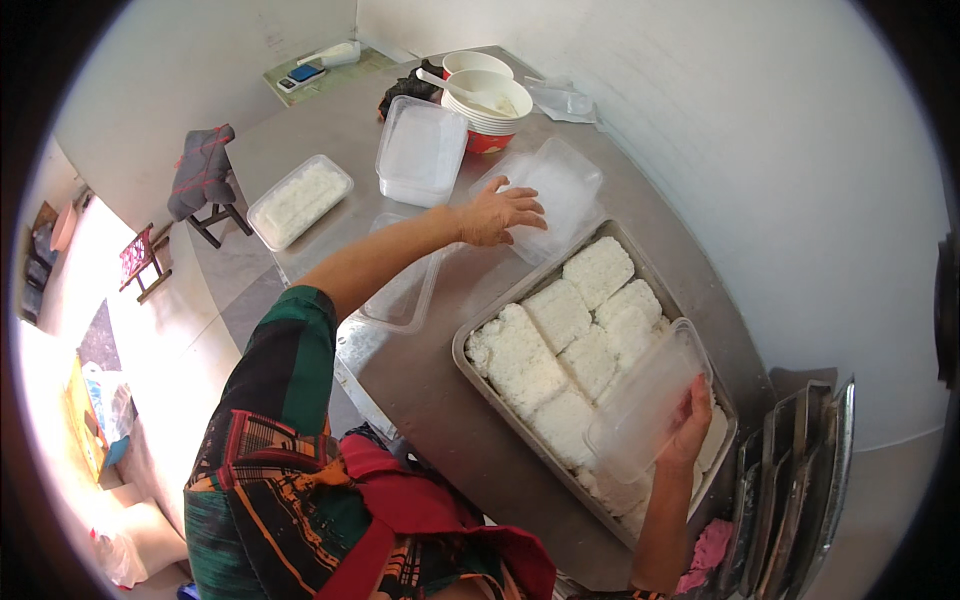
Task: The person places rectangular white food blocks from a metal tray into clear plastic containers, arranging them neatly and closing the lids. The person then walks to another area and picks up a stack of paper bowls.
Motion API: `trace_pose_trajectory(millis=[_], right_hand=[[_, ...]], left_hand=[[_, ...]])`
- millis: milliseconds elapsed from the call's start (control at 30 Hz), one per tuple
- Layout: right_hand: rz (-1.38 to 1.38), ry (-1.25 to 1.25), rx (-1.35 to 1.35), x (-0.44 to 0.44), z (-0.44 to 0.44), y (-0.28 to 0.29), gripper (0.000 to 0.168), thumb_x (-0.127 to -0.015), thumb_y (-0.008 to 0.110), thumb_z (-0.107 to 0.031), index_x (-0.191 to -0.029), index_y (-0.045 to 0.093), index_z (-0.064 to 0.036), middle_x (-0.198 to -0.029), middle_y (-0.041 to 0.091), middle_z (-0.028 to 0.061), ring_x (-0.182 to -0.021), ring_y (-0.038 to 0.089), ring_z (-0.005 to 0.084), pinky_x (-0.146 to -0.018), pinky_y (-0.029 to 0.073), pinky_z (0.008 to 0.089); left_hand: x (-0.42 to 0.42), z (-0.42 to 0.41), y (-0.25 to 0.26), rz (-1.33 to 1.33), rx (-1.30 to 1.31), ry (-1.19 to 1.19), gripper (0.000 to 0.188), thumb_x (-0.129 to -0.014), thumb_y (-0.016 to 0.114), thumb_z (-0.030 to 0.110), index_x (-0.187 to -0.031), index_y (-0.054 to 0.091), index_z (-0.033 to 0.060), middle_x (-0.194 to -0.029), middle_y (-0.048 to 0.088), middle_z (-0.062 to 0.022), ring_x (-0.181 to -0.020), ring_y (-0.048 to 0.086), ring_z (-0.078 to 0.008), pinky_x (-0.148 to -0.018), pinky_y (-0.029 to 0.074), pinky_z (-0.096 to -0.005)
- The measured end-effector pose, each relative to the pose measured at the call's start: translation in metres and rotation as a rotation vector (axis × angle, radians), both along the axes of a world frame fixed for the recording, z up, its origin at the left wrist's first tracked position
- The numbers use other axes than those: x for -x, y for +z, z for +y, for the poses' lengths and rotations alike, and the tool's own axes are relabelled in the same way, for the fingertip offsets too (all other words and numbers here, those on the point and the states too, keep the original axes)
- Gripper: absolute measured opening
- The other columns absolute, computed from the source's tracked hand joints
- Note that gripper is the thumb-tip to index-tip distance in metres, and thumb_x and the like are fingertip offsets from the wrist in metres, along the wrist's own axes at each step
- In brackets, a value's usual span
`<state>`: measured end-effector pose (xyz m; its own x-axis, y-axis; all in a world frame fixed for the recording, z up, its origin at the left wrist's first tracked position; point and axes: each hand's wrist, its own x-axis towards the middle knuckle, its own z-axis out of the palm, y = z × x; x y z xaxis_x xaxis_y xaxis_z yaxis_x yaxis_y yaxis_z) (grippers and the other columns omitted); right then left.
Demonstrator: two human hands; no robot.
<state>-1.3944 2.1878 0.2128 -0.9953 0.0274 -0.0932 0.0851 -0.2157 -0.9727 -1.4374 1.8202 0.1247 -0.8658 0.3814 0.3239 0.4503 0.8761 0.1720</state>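
Observation:
My left hand [504,215] is stretched out with its fingers apart, over the near edge of several loose translucent plastic lids [562,187]. Whether its fingertips touch them I cannot tell. My right hand [688,427] grips a clear plastic lid or shallow container [645,409], tilted above a metal tray [517,457]. Blocks of white, grainy food that looks like rice [525,360] fill the tray, and the held plastic covers part of them. Under my left forearm lies another clear plastic piece [397,300], partly hidden.
A filled plastic container [300,201] sits near the table's left edge. Stacked plastic containers [421,146] stand beside nested paper bowls [491,112] with a white spoon [461,91]. Metal trays [795,480] lean upright at right, near a pink cloth [706,555]. A wall borders the table's far side.

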Motion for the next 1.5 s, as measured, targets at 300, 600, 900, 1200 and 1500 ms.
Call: trace_pose_trajectory(millis=[300,600,900,1200,1500], right_hand=[[-0.043,0.056,0.007,0.023,-0.049,0.021,0.013,-0.08,0.052,-0.022,-0.071,0.049,-0.013,-0.062,0.042,-0.0057,-0.051,0.036,0.0032,-0.045,0.027,0.0159],[-0.013,0.258,0.07,0.074,-0.109,0.029,0.01,-0.08,0.052,-0.021,-0.076,0.052,-0.012,-0.067,0.05,-0.0048,-0.056,0.045,0.0045,-0.046,0.034,0.0166],[0.078,0.288,0.003,0.071,-0.153,0.043,0.013,-0.079,0.052,-0.021,-0.073,0.05,-0.009,-0.066,0.046,-0.0039,-0.057,0.042,0.0046,-0.048,0.033,0.0177],[0.081,0.124,-0.161,0.11,-0.156,0.023,0.014,-0.078,0.053,-0.019,-0.081,0.051,-0.006,-0.067,0.048,-0.0021,-0.058,0.043,0.0054,-0.05,0.034,0.0177],[0.052,0.207,-0.196,0.149,-0.19,-0.016,0.025,-0.074,0.056,-0.015,-0.095,0.051,-0.004,-0.065,0.049,0.0015,-0.049,0.042,0.0077,-0.04,0.034,0.0193]], left_hand=[[0.017,-0.017,0.024,-0.16,-0.038,-0.061,0.052,-0.054,0.072,0.017,-0.103,0.054,0.0213,-0.117,0.044,-0.0008,-0.12,0.026,-0.0233,-0.091,0.017,-0.0481],[-0.01,-0.024,0.021,0.073,-0.138,0.005,0.036,-0.063,0.065,0.012,-0.098,0.055,0.0115,-0.104,0.05,-0.0043,-0.109,0.038,-0.0218,-0.088,0.027,-0.0394],[0.003,-0.017,0.009,0.453,-0.241,0.027,0.005,-0.068,0.05,0.006,-0.072,0.05,0.0052,-0.081,0.05,-0.0072,-0.088,0.049,-0.0233,-0.07,0.043,-0.0315],[-0.062,-0.082,0.078,0.646,-0.445,0.184,0.008,-0.069,0.057,0.001,-0.075,0.052,0.0031,-0.074,0.052,-0.007,-0.073,0.051,-0.0239,-0.062,0.043,-0.0303],[-0.1,-0.121,0.052,0.573,-0.394,0.363,0.008,-0.068,0.058,-0.001,-0.073,0.053,0.0041,-0.074,0.054,-0.0044,-0.071,0.052,-0.0212,-0.062,0.044,-0.0289]])
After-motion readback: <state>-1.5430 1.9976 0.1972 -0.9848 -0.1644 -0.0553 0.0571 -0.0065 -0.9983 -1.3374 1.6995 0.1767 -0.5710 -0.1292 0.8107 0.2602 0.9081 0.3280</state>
